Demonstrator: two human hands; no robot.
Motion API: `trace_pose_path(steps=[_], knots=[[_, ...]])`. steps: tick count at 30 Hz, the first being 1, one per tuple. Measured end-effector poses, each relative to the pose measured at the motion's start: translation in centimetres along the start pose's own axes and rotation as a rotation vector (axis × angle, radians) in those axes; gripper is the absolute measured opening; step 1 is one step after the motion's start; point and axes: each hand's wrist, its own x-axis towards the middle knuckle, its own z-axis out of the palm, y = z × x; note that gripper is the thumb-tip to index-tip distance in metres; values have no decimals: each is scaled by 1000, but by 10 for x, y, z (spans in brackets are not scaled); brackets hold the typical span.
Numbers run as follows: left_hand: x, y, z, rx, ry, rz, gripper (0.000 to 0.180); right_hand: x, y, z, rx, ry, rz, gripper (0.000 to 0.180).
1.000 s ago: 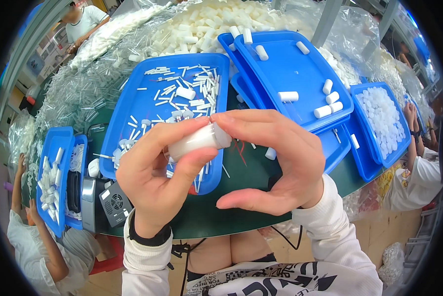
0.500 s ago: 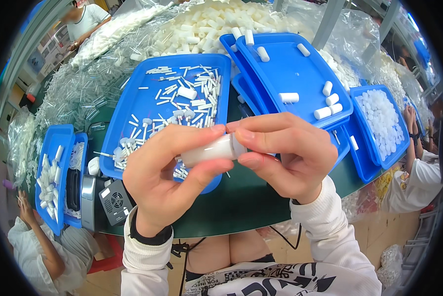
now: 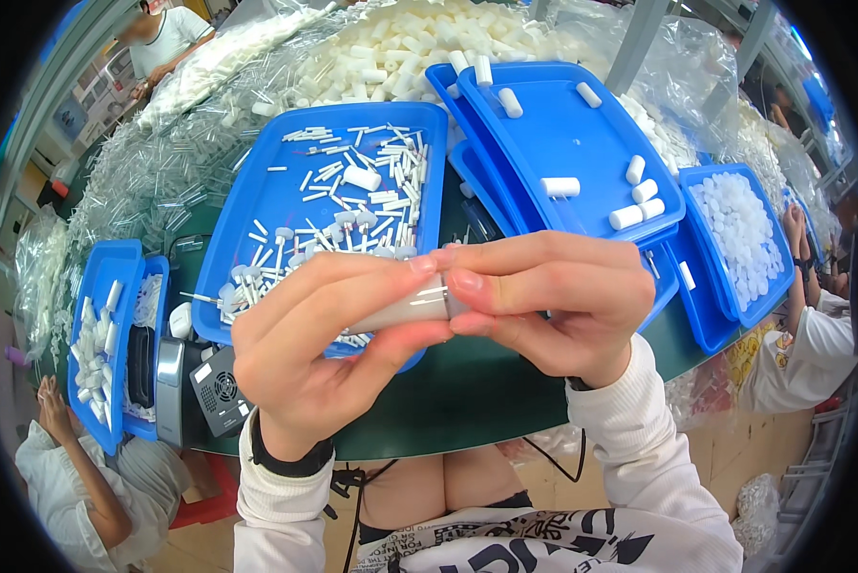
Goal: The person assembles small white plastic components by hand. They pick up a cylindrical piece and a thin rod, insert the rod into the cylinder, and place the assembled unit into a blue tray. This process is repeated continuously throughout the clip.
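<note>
A white cylinder (image 3: 408, 313) with a shiny, clear-looking outer wall lies almost level between my two hands over the table. My left hand (image 3: 319, 334) is closed round its body, with thumb below and forefinger above. My right hand (image 3: 567, 296) pinches a translucent cap-like end piece (image 3: 453, 298) at the cylinder's right end; the fingers hide most of it. The fingertips of both hands meet at the joint. Just beyond my left hand is a large blue tray (image 3: 233, 210) holding thin white sticks, several with translucent discs, and one white plug (image 3: 362, 178).
Stacked blue trays (image 3: 543, 124) on the right carry several white plugs. A further tray holds translucent caps (image 3: 739, 229). Heaps of white plugs (image 3: 429, 48) and clear tubes (image 3: 133, 181) lie behind. A small grey device (image 3: 221, 390) stands left. Other people sit at both sides.
My right fingers have closed in over the end piece and moved left, so less of it shows. Both hands sit slightly lower, their fingertips now touching.
</note>
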Motion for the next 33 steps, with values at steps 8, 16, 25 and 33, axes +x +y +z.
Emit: trace_pose_path(steps=[8, 16, 25, 33], knots=[[1, 2, 7, 79, 85, 122, 30, 1, 6, -1, 154, 18, 1, 25], [1, -3, 8, 43, 94, 131, 32, -3, -3, -2, 263, 0, 281, 31], [2, -3, 6, 117, 16, 175, 34, -2, -3, -13, 424, -58, 512, 22], [1, -4, 9, 141, 33, 175, 38, 0, -4, -14, 479, -35, 571, 19]])
